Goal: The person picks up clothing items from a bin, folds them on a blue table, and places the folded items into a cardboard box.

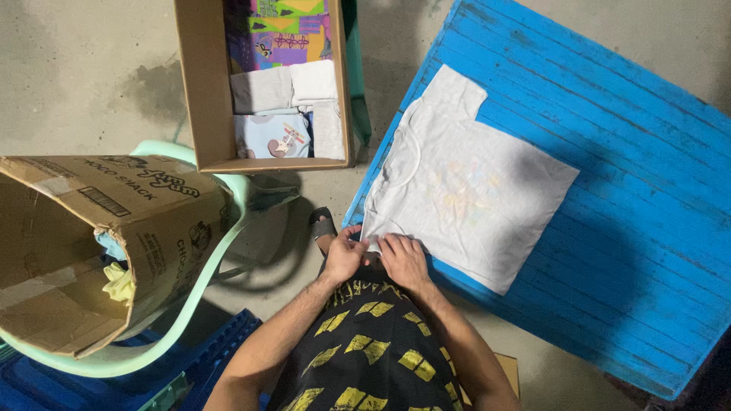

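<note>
A white T-shirt [464,179] lies flat and face down on a blue wooden table [624,228], one sleeve already turned in, a faint colourful print showing through the cloth, the neck toward the table's near left edge. It looks thin, soft and a little creased, so it should fold easily but slip out of line. The step in hand seems to be folding the shirt: the left hand [344,255] pinches the hem corner at the table's edge, fingers closed on the cloth, while the right hand [403,261] rests just beside it, fingers bent and pressing the fabric flat. The next move likely calls for lifting that edge evenly and carrying it across. Beyond the table, an open cardboard box [209,84] holds folded clothes [285,91], and a second box [114,243] sits tilted in a pale green plastic chair [190,304].
</note>
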